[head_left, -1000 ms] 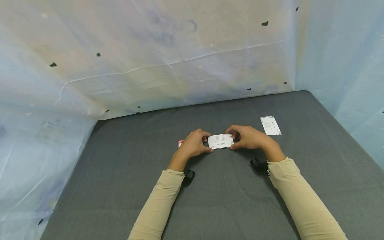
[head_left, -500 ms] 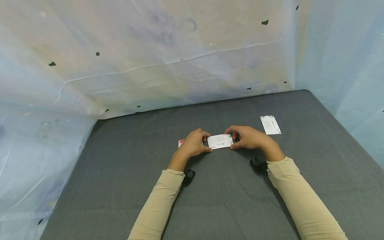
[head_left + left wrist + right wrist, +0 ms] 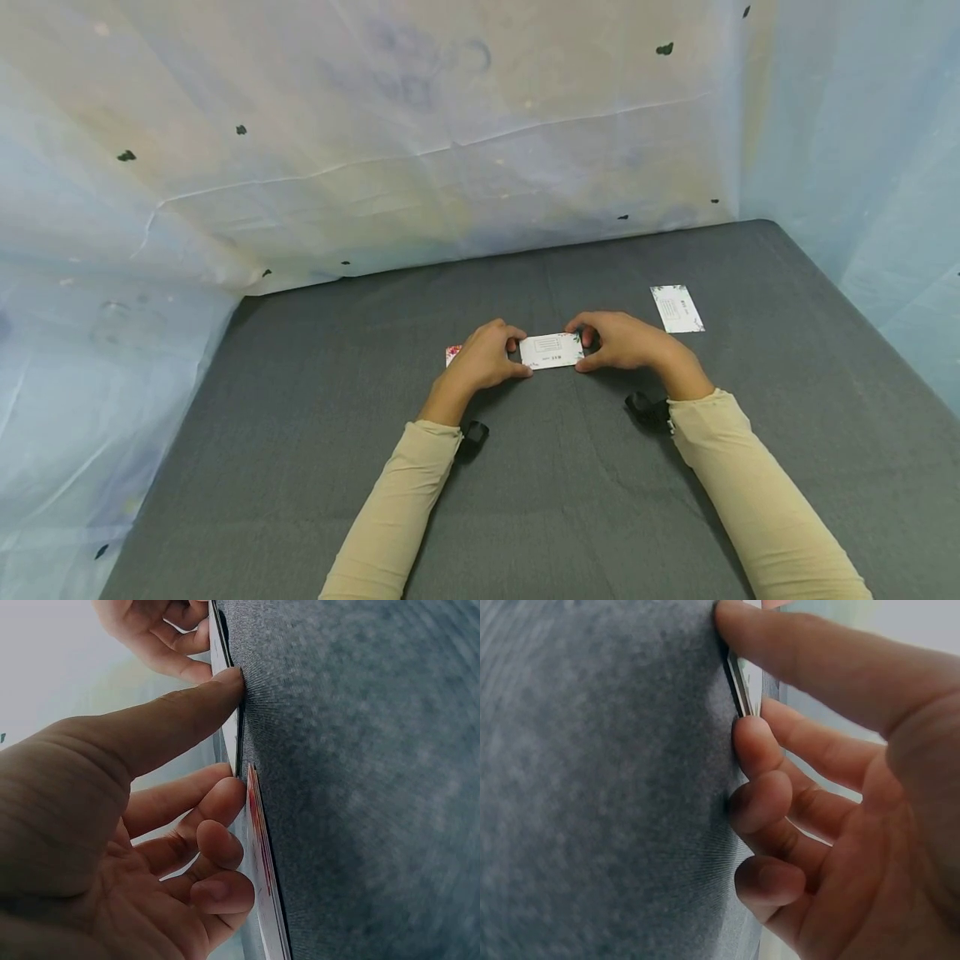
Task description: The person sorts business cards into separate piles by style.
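Note:
A thin stack of white printed cards [image 3: 552, 351], with small leaf patterns at its corners, lies flat on the grey cloth between the hands. My left hand [image 3: 482, 358] grips its left end, thumb at the near edge and fingers at the far edge. At the other end my right hand [image 3: 626, 342] pinches the stack in the same way. Several layered edges of the cards [image 3: 741, 688] show in the right wrist view. Partly hidden by the left hand, a second card stack [image 3: 265, 877] with red on top lies on the cloth, just beside the left fingers.
One more white card [image 3: 677, 308] lies apart, behind and to the right of the right hand. Grey cloth covers the table [image 3: 315, 433]. Pale, marbled sheeting [image 3: 420, 142] hangs along the table's back and sides.
Both hands keep their hold on the white cards and stay almost in place. The whole head view has shifted slightly.

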A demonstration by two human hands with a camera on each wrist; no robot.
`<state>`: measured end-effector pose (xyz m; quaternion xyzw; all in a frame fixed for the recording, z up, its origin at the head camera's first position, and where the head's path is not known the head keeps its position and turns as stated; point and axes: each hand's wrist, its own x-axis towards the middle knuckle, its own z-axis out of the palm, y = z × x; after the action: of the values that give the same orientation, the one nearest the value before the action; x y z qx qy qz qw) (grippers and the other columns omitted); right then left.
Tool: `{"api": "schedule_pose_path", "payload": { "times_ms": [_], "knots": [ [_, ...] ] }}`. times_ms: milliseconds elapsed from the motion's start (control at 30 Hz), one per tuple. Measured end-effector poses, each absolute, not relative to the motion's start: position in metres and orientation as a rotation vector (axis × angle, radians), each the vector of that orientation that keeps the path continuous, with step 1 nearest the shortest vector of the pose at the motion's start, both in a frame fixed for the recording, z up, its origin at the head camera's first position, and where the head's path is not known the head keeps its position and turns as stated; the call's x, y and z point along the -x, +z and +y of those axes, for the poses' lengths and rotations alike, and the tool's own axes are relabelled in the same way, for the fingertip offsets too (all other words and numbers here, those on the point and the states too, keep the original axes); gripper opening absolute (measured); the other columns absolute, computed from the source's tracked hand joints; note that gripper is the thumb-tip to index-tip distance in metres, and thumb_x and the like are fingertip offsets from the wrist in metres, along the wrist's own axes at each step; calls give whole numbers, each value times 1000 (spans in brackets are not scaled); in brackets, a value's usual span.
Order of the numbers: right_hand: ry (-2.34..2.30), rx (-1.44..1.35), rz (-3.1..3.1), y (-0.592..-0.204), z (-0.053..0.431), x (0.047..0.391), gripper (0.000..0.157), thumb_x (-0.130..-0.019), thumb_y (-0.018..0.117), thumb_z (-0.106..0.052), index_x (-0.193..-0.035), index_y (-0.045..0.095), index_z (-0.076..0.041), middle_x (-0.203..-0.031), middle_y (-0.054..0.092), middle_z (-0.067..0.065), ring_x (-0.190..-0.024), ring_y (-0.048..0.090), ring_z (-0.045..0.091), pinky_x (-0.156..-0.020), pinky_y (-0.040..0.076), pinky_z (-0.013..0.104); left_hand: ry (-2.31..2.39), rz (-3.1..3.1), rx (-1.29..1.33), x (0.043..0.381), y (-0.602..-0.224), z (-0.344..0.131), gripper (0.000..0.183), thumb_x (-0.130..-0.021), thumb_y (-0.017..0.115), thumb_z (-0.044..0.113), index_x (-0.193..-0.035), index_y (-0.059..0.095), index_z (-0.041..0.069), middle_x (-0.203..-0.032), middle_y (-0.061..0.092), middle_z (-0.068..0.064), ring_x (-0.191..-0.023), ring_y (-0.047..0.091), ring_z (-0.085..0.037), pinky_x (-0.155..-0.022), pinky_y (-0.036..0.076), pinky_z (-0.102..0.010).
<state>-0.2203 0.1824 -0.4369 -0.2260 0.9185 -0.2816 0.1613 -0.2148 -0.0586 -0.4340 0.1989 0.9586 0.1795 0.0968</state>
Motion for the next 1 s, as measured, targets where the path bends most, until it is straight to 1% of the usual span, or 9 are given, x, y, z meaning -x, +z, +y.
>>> {"api": "schedule_pose_path", "payload": {
  "times_ms": [267, 500, 733, 1000],
  "knots": [
    [-800, 636, 2625, -436, 181, 220, 55, -82, 81, -21, -131, 59, -7, -99, 59, 7, -79, 50, 17, -71, 40, 31, 523, 2829, -568, 212, -431, -59, 59, -80, 85, 31, -131, 65, 10, -99, 59, -4, -81, 50, -15, -73, 40, -27],
    [-800, 657, 2630, -436, 181, 219, 55, -83, 80, -21, -131, 59, -5, -98, 60, 7, -78, 50, 17, -71, 39, 31, 524, 2825, -603, 212, -432, -59, 56, -83, 82, 31, -131, 65, 9, -100, 58, -5, -83, 50, -16, -74, 39, -28],
    [-807, 666, 2652, -437, 182, 219, 52, -82, 81, -21, -128, 61, -5, -93, 59, 4, -76, 48, 15, -71, 38, 31, 533, 2801, -599, 212, -433, -58, 57, -85, 80, 30, -135, 62, 9, -102, 57, -5, -83, 49, -15, -74, 39, -28],
    [-786, 689, 2700, -437, 182, 217, 51, -79, 84, -24, -123, 65, -6, -88, 58, 2, -73, 47, 14, -70, 37, 31, 546, 2801, -587, 210, -432, -57, 52, -83, 81, 30, -129, 65, 11, -101, 55, -4, -84, 49, -16, -75, 39, -28]
  ]
}}
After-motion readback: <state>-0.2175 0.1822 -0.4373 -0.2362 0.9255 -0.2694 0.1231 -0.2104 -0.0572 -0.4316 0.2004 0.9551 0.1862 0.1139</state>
